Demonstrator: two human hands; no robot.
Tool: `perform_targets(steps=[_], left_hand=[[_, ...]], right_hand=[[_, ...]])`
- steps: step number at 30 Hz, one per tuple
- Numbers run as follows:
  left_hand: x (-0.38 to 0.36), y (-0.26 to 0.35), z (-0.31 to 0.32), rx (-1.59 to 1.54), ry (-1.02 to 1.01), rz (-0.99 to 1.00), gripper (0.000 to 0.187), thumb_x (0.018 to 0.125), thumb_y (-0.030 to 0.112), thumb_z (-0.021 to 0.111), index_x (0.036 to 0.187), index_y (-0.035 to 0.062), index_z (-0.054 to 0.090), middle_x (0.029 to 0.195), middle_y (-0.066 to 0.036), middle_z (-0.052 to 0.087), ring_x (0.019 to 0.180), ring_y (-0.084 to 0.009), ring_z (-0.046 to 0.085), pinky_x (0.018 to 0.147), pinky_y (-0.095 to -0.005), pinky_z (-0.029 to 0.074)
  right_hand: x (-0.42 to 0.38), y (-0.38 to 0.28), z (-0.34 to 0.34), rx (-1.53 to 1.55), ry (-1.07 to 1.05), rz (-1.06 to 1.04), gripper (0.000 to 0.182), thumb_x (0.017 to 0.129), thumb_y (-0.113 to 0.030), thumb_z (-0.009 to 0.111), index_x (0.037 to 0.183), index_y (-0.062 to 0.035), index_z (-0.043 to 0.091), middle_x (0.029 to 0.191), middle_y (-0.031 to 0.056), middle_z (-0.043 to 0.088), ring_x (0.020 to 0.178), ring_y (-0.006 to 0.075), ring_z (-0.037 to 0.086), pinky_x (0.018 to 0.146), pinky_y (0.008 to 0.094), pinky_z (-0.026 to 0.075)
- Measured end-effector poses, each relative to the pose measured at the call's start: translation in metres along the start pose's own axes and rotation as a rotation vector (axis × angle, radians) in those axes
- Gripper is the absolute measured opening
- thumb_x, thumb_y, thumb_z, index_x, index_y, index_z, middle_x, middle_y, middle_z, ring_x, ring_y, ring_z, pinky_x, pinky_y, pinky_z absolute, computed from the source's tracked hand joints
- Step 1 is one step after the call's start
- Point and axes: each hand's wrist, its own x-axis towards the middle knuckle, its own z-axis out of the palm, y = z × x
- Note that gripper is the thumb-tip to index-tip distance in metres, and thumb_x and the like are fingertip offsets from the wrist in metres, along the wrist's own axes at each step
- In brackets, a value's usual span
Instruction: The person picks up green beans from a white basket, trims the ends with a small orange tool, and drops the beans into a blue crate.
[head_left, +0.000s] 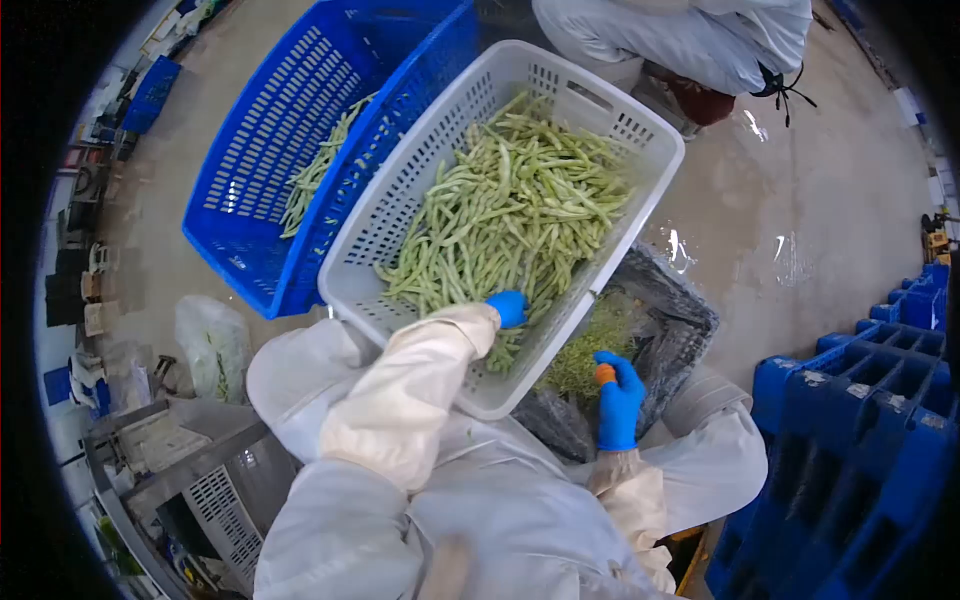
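Note:
A white perforated basket (630,222) holds a large heap of green beans (510,200). My left hand (508,309), in a blue glove, reaches into the basket at the near edge of the heap; its fingertips are hidden, so its hold cannot be made out. My right hand (620,400), also blue-gloved, is closed around a small orange object (605,374). It is over a dark plastic bag (680,320) of thin green trimmings (590,350), right of the basket. Left of the white basket, a blue basket (235,190) contains some beans (318,170).
A person in pale clothing (690,40) sits beyond the white basket. Blue pallets (850,430) stand at the right. At the left are a clear plastic bag (212,345) and a metal frame with a white grate (225,520). The floor (800,200) looks wet.

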Motion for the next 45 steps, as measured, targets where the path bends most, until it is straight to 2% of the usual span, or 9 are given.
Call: perform_targets(steps=[4,11,13,17,25,28,40,42,45], left_hand=[[0.015,0.028,0.026,-0.225,0.244,-0.210,0.035,0.067,0.022,0.059,0.099,0.0098,0.065,0.092,-0.017,0.062,0.087,-0.0357,0.058,0.077,-0.0422,0.046],[-0.004,-0.002,-0.006,-0.347,0.542,-0.041,0.016,0.079,0.021,0.055,0.085,0.0083,0.062,0.080,-0.013,0.061,0.076,-0.0284,0.060,0.070,-0.0384,0.048],[-0.032,0.025,-0.073,-1.245,0.525,-0.079,0.020,0.084,0.025,0.054,0.091,0.0071,0.059,0.085,-0.006,0.062,0.080,-0.0233,0.060,0.070,-0.0356,0.047],[-0.077,0.059,-0.117,-1.257,0.362,-0.249,0.023,0.088,0.023,0.050,0.105,0.0100,0.057,0.101,-0.003,0.062,0.093,-0.0175,0.058,0.069,-0.0329,0.047],[-0.038,-0.007,-0.013,0.174,-0.078,-0.148,0.036,0.076,0.021,0.052,0.109,0.0118,0.060,0.104,-0.016,0.060,0.091,-0.0351,0.058,0.082,-0.0422,0.047],[-0.036,0.001,0.007,0.118,0.147,-0.156,0.034,0.072,0.020,0.054,0.105,0.0106,0.062,0.094,-0.017,0.063,0.085,-0.0361,0.060,0.076,-0.0430,0.047],[0.006,0.006,0.042,-0.374,0.081,-0.554,0.044,0.075,0.036,0.059,0.098,-0.0012,0.059,0.097,-0.023,0.061,0.091,-0.0386,0.058,0.080,-0.0442,0.045],[-0.007,0.006,0.016,-0.089,0.381,-0.356,0.040,0.076,0.037,0.062,0.091,-0.0004,0.061,0.071,-0.017,0.062,0.067,-0.0265,0.062,0.061,-0.0356,0.047],[-0.059,0.047,-0.078,-0.532,0.427,-0.181,0.025,0.082,0.025,0.058,0.090,0.0013,0.060,0.070,-0.010,0.060,0.064,-0.0177,0.057,0.058,-0.0299,0.043]], right_hand=[[0.000,0.000,0.006,0.047,-0.028,0.052,0.017,0.082,0.001,0.050,0.095,0.0021,0.062,0.093,0.0060,0.062,0.088,0.0136,0.056,0.082,0.0260,0.043],[-0.003,-0.010,0.009,0.124,-0.060,0.078,0.016,0.083,-0.001,0.051,0.095,0.0030,0.061,0.092,0.0053,0.062,0.086,0.0125,0.056,0.081,0.0259,0.043],[-0.004,-0.013,0.011,0.152,-0.063,0.063,0.016,0.083,-0.002,0.051,0.095,0.0032,0.061,0.092,0.0052,0.062,0.086,0.0122,0.056,0.081,0.0258,0.043],[-0.012,-0.021,0.014,0.215,-0.115,0.015,0.015,0.082,-0.003,0.052,0.094,0.0028,0.061,0.086,0.0039,0.061,0.080,0.0107,0.054,0.075,0.0252,0.044],[-0.025,-0.007,-0.001,0.220,-0.107,-0.039,0.013,0.082,-0.001,0.051,0.089,0.0032,0.061,0.082,0.0038,0.061,0.078,0.0113,0.055,0.075,0.0252,0.044],[-0.021,-0.004,0.003,0.220,-0.105,0.011,0.013,0.082,-0.001,0.051,0.089,0.0032,0.061,0.082,0.0040,0.061,0.078,0.0113,0.055,0.075,0.0253,0.044],[-0.011,-0.014,0.018,0.196,-0.196,0.137,0.015,0.084,-0.005,0.052,0.093,0.0024,0.062,0.085,0.0035,0.062,0.080,0.0111,0.055,0.076,0.0257,0.044],[-0.011,-0.015,0.017,0.205,-0.180,0.114,0.015,0.084,-0.006,0.052,0.093,0.0025,0.061,0.085,0.0036,0.062,0.080,0.0110,0.055,0.076,0.0258,0.044],[-0.013,-0.017,0.014,0.207,-0.167,0.054,0.016,0.085,-0.005,0.051,0.095,0.0026,0.060,0.085,0.0035,0.061,0.081,0.0108,0.055,0.076,0.0256,0.043]])
